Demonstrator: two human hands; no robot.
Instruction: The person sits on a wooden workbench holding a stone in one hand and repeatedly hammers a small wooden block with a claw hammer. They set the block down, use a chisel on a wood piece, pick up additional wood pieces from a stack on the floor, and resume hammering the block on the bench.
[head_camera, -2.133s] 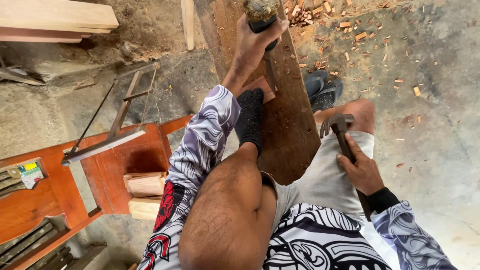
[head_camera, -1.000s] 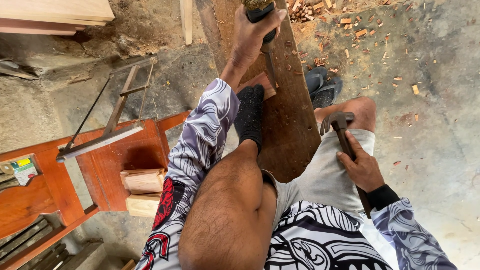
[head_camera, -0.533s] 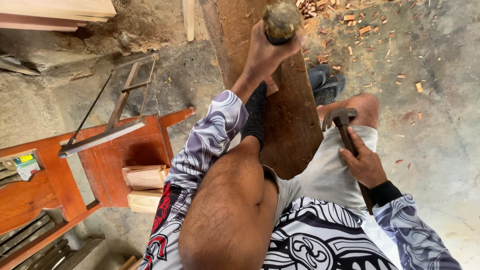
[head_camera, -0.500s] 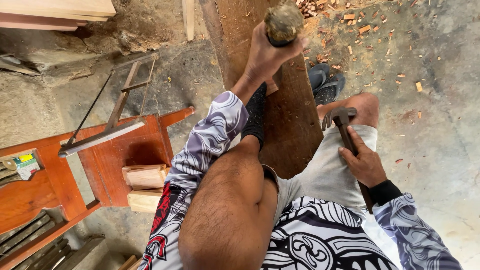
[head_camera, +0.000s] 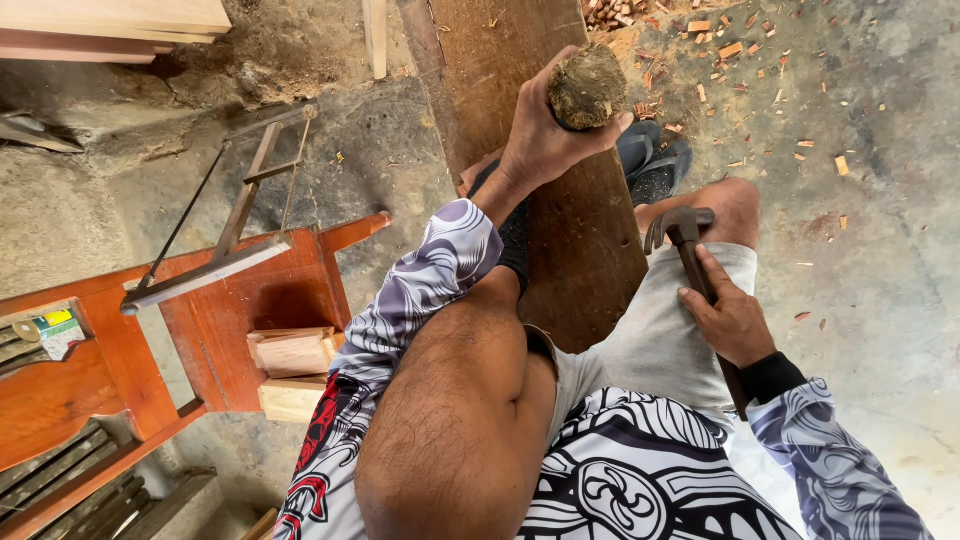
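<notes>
Nearest the camera are the person's bare knee and a black-and-white patterned shirt, with grey shorts beneath. Just beyond, the right hand (head_camera: 735, 320) rests on the right thigh, its fingers (head_camera: 700, 305) closed loosely round the dark handle of a claw hammer (head_camera: 690, 262). The hammer lies along the thigh with its metal head, claw curving to the left, near the knee and the handle running back under the palm toward the black cuff.

Further out, the left arm in a patterned sleeve stretches forward over a broad brown wooden plank (head_camera: 560, 200) that runs away from the person across the floor. The left hand (head_camera: 545, 140) is raised above the plank and its fingers (head_camera: 615, 125) are curled tightly round the shaft just below a rounded, frayed tool head (head_camera: 588, 88). That head sits on top of the fist, clear of the fingers, facing the camera: a dull olive-brown knob, rough and fibrous, battered at the edges. The shaft below the fist is hidden, so whether its tip touches the plank cannot be told.

To the left stands a red-orange wooden frame (head_camera: 250, 300) with a bow saw (head_camera: 225, 220) lying across it and pale wood blocks (head_camera: 290, 355) beside it. Right of the plank lie dark sandals (head_camera: 655, 160). Beyond, wood chips (head_camera: 730, 50) are scattered over the grey concrete floor (head_camera: 880, 220).
</notes>
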